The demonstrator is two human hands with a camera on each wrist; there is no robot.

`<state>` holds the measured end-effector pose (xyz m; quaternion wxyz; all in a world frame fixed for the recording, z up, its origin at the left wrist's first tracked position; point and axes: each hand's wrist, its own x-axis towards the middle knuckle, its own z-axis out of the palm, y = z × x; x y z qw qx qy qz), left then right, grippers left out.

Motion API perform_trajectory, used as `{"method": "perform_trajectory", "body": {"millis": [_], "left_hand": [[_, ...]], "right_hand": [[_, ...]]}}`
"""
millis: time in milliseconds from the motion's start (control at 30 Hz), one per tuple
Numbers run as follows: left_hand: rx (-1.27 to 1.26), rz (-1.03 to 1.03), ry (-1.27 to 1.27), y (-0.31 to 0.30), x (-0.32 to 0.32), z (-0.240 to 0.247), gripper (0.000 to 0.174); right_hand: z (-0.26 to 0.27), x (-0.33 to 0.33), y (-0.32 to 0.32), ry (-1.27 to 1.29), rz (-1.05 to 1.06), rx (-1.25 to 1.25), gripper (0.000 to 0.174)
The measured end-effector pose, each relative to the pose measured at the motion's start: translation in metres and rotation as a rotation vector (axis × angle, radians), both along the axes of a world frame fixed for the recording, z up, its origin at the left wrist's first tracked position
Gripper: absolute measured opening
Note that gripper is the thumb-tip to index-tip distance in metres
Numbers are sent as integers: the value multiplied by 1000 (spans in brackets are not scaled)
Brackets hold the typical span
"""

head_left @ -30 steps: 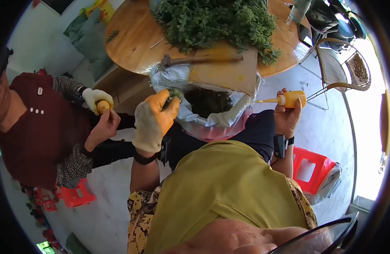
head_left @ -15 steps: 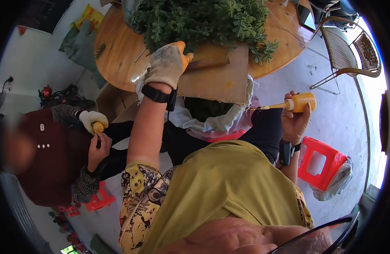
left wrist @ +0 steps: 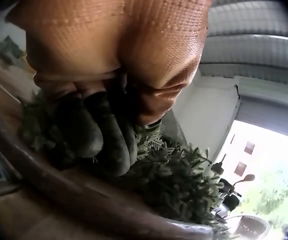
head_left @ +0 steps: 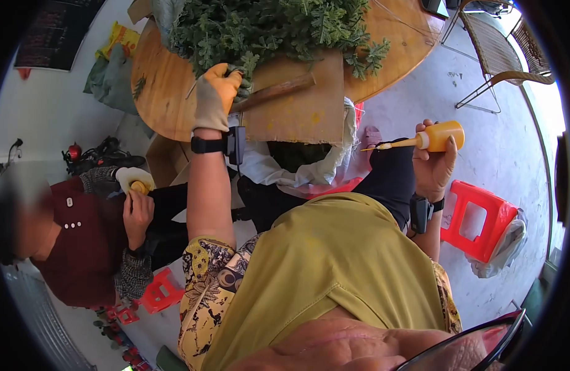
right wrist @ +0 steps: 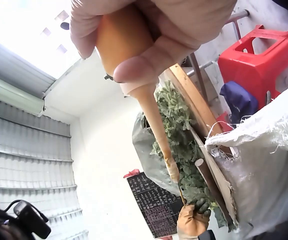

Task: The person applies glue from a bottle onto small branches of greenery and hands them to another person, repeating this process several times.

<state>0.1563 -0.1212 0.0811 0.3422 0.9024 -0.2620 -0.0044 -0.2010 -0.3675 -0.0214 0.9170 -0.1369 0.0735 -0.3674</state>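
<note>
My gloved left hand (head_left: 218, 96) is at the near left edge of the pile of green sprigs (head_left: 266, 31) on the round table, its fingers curled around a sprig. In the left wrist view the dark fingertips (left wrist: 115, 145) are bent down into the greenery (left wrist: 169, 170). My bare right hand (head_left: 434, 162) grips an orange squeeze bottle (head_left: 444, 136) whose long nozzle points left; the right wrist view shows fingers around the bottle (right wrist: 124, 42). A hammer's wooden handle (head_left: 282, 89) lies on cardboard (head_left: 291, 117) beside the left hand.
A white-lined sack (head_left: 260, 166) stands open below the cardboard. At the left another person (head_left: 84, 241) holds a small yellow thing (head_left: 138, 187). Red stool (head_left: 483, 219) stands at the right, wicker chair (head_left: 495, 55) at the upper right.
My left hand has moved from above the sack up to the greenery. The right hand still grips the bottle, now a little farther right in view. The camera view has shifted.
</note>
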Motion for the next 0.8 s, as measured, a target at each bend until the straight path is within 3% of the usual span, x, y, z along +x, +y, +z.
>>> {"method": "perform_trajectory", "body": {"millis": [33,67,133,167,200,267,567,800], "left_hand": [[-312,-40,184,14,0,-11,17],[-309,-35,180,20,-15,-4,17],[-833,-109,616,32,-47,7,13],[-882,-186,783,49,-41,-5,12],[-888,-179,782,55,-47,-11,12],[-1133,-105,928,60,-74,-20,12],[-1365,-75,999,54,-157,-45,15],[-1373,10,959,47,-177,-52,16]], "right_hand": [[1,2,1,4,0,-3,36],[1,4,3,1,6,0,36],[3,8,7,-9,29,10,36],[5,11,9,-6,37,10,36],[7,14,12,-6,46,1,36],[14,22,17,-2,62,-12,36],[70,65,60,-38,166,-156,49],[79,91,90,6,241,-170,41]]}}
